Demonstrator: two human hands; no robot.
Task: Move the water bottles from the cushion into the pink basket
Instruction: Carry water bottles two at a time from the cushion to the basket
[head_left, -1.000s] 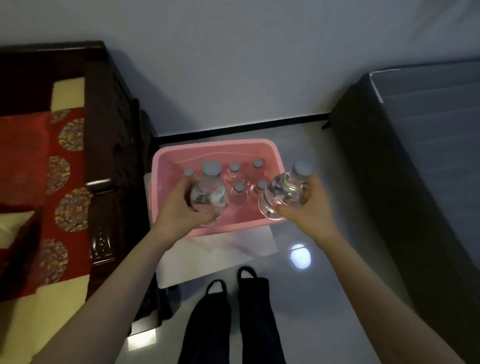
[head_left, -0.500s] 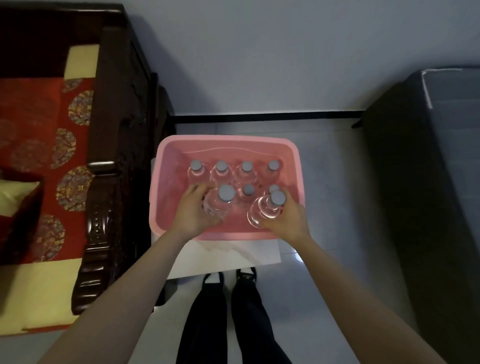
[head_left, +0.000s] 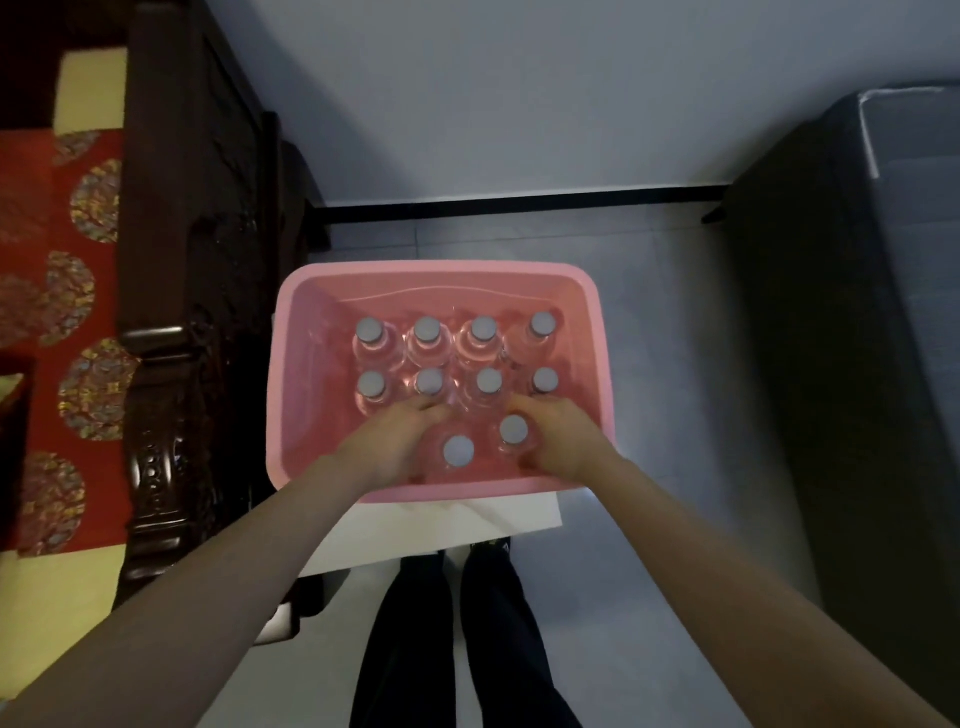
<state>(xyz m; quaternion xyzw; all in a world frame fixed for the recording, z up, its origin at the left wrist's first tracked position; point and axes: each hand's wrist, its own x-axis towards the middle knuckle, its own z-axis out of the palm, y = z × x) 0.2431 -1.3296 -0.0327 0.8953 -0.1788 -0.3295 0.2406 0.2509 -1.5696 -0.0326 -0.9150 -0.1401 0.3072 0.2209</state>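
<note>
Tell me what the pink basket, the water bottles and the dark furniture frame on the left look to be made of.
The pink basket: likely moulded plastic, smooth, faintly glossy rim, rounded corners. The water bottles: clear plastic probably, pink showing through; matte grey caps. The furniture frame: dark carved wood, apparently varnished, with dull highlights.

Light: dim, cool, flat | Source: out of frame | Shadow: heavy over dark wooden furniture (head_left: 171, 322) at left and dark block (head_left: 810, 374) at right | Glare: faint pale patch on floor tiles (head_left: 660, 322) beside near right corner of pink basket (head_left: 441, 268) | Focus: soft throughout | Distortion: wide-angle bowing towards edges
</note>
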